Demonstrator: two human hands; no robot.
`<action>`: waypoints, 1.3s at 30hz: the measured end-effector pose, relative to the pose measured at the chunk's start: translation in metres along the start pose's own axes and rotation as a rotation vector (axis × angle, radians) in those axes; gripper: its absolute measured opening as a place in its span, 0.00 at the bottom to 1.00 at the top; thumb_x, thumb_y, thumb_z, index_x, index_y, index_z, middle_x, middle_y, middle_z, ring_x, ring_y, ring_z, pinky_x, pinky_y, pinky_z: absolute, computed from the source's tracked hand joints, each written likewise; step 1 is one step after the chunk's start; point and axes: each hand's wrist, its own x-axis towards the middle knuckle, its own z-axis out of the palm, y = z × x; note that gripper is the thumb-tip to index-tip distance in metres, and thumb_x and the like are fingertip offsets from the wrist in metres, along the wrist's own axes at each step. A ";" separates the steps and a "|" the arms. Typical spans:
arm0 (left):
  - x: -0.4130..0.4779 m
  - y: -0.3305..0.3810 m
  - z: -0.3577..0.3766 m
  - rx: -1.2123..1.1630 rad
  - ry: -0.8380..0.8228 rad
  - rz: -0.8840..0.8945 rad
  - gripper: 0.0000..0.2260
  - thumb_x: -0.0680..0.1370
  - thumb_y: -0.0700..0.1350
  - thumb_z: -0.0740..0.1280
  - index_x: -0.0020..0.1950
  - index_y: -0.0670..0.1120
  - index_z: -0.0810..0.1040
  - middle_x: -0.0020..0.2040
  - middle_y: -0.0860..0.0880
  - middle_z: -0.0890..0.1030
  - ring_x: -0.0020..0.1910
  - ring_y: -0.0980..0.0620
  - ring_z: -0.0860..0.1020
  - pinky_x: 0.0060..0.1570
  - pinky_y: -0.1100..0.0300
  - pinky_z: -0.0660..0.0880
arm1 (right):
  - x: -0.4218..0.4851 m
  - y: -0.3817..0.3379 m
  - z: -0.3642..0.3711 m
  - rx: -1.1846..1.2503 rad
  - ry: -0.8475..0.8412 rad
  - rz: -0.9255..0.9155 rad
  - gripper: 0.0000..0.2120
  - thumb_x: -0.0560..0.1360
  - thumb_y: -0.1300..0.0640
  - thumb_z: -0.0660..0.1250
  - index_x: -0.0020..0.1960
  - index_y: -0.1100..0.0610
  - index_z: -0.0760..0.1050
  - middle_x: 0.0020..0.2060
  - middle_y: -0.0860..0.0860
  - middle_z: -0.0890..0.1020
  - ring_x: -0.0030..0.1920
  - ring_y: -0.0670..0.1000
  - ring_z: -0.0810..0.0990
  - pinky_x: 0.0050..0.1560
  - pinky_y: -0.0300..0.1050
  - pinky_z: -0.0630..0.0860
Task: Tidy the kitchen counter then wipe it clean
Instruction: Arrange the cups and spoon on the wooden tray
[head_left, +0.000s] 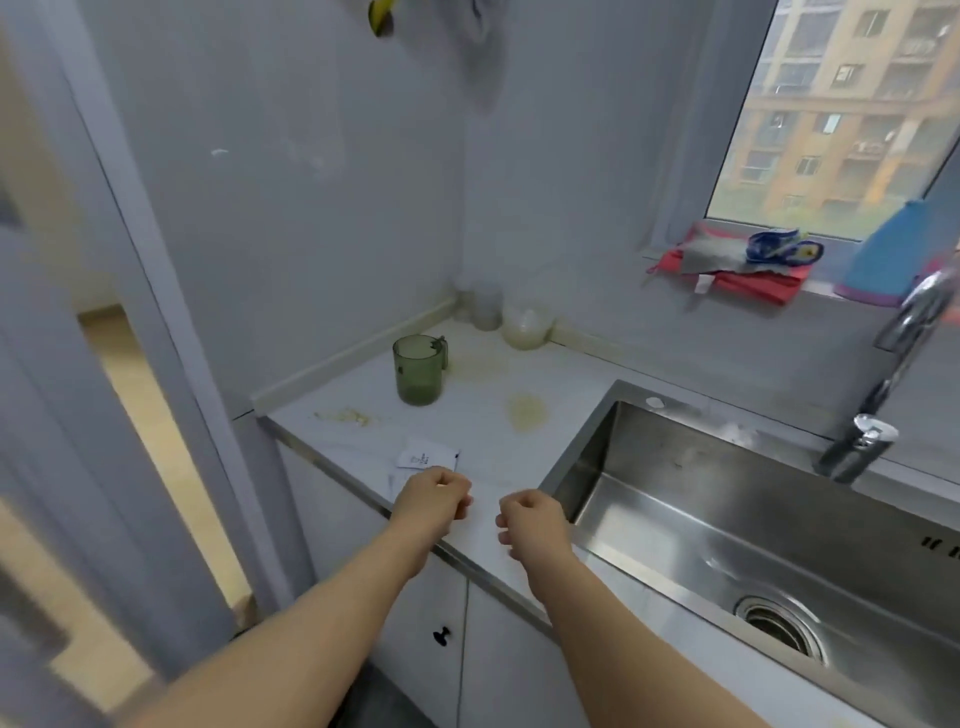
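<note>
1. Translucent green plastic jug (420, 370) stands on the desk (363, 439), left of the stainless steel sink (675, 467).
2. Small white paper packet (423, 457) lies left of the sink, just beyond the left hand (434, 493).
3. Left hand and right hand (532, 519): curled, empty fists by the sink's near corner.

Pale grey walls (311, 156); window (831, 114) top rt, daylight; doorframe (171, 322) left.
</note>
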 end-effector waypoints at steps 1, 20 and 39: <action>0.012 0.002 -0.006 0.003 0.017 0.000 0.06 0.79 0.43 0.60 0.44 0.47 0.75 0.40 0.50 0.79 0.41 0.52 0.77 0.41 0.61 0.72 | 0.012 -0.004 0.007 -0.006 -0.009 0.006 0.07 0.77 0.60 0.56 0.46 0.56 0.73 0.41 0.53 0.77 0.40 0.51 0.74 0.38 0.43 0.71; 0.213 0.046 -0.034 0.132 0.326 0.085 0.32 0.71 0.42 0.73 0.71 0.45 0.62 0.68 0.43 0.64 0.65 0.45 0.68 0.62 0.52 0.68 | 0.216 -0.051 0.058 -0.090 -0.157 0.084 0.08 0.76 0.60 0.58 0.38 0.53 0.70 0.41 0.54 0.76 0.40 0.54 0.74 0.39 0.44 0.70; 0.291 0.050 -0.059 0.396 0.176 0.206 0.46 0.63 0.50 0.79 0.74 0.47 0.57 0.68 0.46 0.64 0.66 0.47 0.67 0.62 0.54 0.69 | 0.233 -0.068 0.080 -0.522 -0.177 0.049 0.04 0.77 0.60 0.55 0.46 0.58 0.67 0.45 0.52 0.72 0.43 0.51 0.69 0.34 0.39 0.64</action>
